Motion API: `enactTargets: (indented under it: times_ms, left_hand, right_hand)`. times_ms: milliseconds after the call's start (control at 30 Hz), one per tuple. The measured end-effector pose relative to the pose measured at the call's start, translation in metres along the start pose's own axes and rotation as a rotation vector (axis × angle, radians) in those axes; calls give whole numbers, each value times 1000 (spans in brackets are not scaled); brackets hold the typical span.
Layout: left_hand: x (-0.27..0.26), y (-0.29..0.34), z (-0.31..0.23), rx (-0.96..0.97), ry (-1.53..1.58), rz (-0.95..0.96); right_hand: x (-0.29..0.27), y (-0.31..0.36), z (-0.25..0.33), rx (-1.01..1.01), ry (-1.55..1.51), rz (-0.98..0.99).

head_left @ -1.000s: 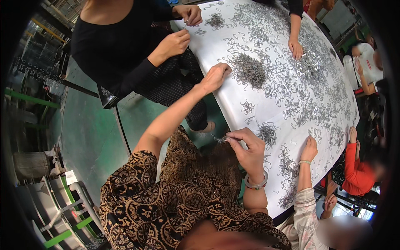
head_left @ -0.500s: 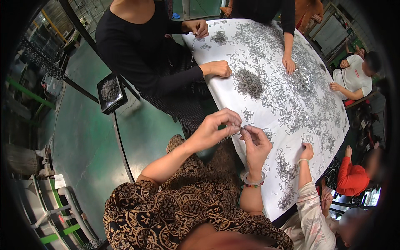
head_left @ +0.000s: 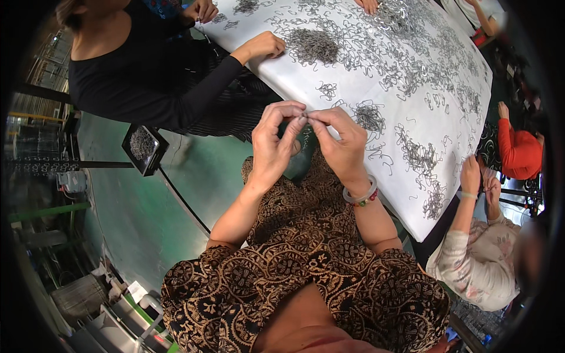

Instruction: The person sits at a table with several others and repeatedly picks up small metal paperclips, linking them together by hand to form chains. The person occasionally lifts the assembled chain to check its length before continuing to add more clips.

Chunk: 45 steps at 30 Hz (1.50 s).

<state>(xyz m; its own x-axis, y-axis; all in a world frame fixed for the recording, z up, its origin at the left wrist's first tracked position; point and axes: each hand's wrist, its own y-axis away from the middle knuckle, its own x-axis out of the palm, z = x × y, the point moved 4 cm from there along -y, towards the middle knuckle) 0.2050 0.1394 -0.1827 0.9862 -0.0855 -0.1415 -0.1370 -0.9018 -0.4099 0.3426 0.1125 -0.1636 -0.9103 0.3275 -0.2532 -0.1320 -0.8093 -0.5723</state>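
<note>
My left hand (head_left: 272, 141) and my right hand (head_left: 342, 142) meet in front of me, each closed in a pinch. Between the fingertips is a small dark wire hook (head_left: 304, 115); its exact shape is mostly covered by my fingers. Below it, what looks like a short string of linked hooks (head_left: 306, 134) hangs down by my left palm. The nearest loose things are a pile of grey wire hooks (head_left: 369, 117) just beyond my right hand and a smaller cluster (head_left: 327, 90) past my fingertips.
A white-covered table (head_left: 406, 215) holds many scattered hooks and a dense heap (head_left: 315, 46). A person in black (head_left: 147, 88) works at the left edge; others sit along the right side. A black tray of metal pieces (head_left: 143, 144) stands on a frame at left.
My view has swung right, so the table sits higher. My hands have drawn level in front of me, fingertips still together. The co-worker's hand at lower right has shifted away from the hooks.
</note>
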Motion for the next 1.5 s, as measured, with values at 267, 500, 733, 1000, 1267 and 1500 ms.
enactTargets:
  times_ms: [267,500,733,1000,1267,1500]
  left_hand:
    - [-8,-5,0,-115,198,-46]
    - [-27,-19,-5,-28,300,-21]
    - [-37,-35,-9,5,372,-33]
    - [-33,-34,-10,-117,273,-33]
    - [-15,-9,27,-221,128,44]
    - [-16,4,28,-201,-26,162]
  right_hand:
    - [-32,-6,-40,96,159,54]
    - [-137,-53,-237,719,623,125]
    - [-129,-42,-305,393,819,201]
    - [-98,-45,-191,606,38,9]
    - [-3,1,-23,339,-415,89]
    - [19,14,-27,229,-317,26]
